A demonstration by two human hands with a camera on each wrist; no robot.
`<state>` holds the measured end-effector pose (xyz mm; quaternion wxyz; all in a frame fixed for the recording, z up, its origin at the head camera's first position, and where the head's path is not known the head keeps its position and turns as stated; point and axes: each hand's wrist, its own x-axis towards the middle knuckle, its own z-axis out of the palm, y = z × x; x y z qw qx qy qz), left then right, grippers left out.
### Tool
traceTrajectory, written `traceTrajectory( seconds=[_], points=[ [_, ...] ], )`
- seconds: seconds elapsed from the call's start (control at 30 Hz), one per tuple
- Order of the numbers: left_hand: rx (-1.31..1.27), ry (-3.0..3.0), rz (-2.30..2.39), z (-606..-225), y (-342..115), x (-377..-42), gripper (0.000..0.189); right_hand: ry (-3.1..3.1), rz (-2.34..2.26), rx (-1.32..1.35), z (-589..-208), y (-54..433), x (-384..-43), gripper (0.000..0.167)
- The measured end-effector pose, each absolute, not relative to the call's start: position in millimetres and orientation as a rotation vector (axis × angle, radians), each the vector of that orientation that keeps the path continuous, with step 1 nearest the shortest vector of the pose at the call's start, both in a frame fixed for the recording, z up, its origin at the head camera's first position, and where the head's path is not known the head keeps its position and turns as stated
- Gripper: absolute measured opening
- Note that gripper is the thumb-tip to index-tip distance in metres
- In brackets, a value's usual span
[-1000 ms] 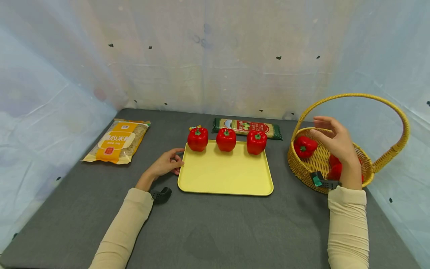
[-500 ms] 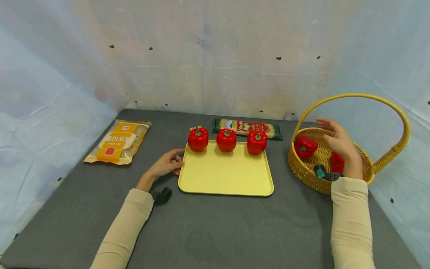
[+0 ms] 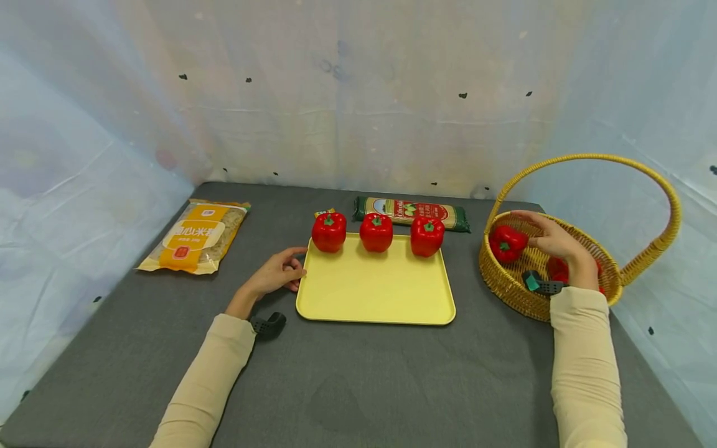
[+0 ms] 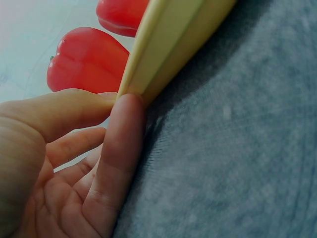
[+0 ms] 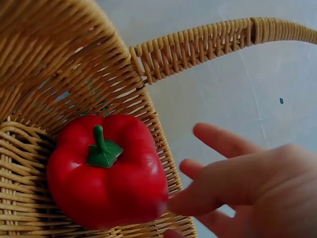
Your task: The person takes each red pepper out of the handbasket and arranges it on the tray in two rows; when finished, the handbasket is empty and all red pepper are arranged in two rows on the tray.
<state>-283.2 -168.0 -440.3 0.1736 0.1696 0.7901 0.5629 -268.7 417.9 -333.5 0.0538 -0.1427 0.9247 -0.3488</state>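
Observation:
My left hand (image 3: 278,272) pinches the left rim of a yellow tray (image 3: 375,292) between thumb and index finger, as the left wrist view shows. Along the tray's far edge stand three red bell peppers, one at the left (image 3: 329,233), one in the middle (image 3: 376,234) and one at the right (image 3: 427,238). My right hand (image 3: 556,241) is over the wicker basket (image 3: 501,289), fingers spread and somewhat bent beside a red bell pepper (image 5: 106,183). In the right wrist view the thumb is close to the pepper's side; whether it touches is unclear. My right wrist partly hides more red in the basket.
Behind the tray lie a long pack of spaghetti (image 3: 411,211) and a small yellow packet (image 3: 324,212). A bag of grain-like food (image 3: 196,236) lies at the left. The basket's tall handle (image 3: 594,157) arches above its rim. A pale curtain backs the grey table.
My right hand first shifts slightly right, then goes down into the basket towards the bell pepper. My left hand stays at the tray's rim, and the tray has not moved.

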Motion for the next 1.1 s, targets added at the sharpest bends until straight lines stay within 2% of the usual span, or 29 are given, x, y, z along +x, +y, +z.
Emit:
traceTrajectory(
  seconds=[0.3,0.57,0.77,1.1],
  points=[
    [0.474,2.230,1.584,-416.8,-162.2,-270.5,0.058,2.691,-0.951,-0.402,-340.7,419.9,-271.7,0.077],
    [0.468,2.260,1.586,-438.1,-166.7,-282.8,0.058,2.688,-0.932,-0.423,-344.1,419.9,-274.0,0.082],
    [0.471,2.263,1.587,-437.6,-166.4,-282.1,0.057,2.755,-0.865,-0.531,-346.4,420.4,-274.7,0.079],
    [0.461,2.263,1.585,-439.1,-166.7,-282.6,0.057,2.876,-0.787,-0.550,-345.8,418.6,-272.1,0.071]
  ],
)
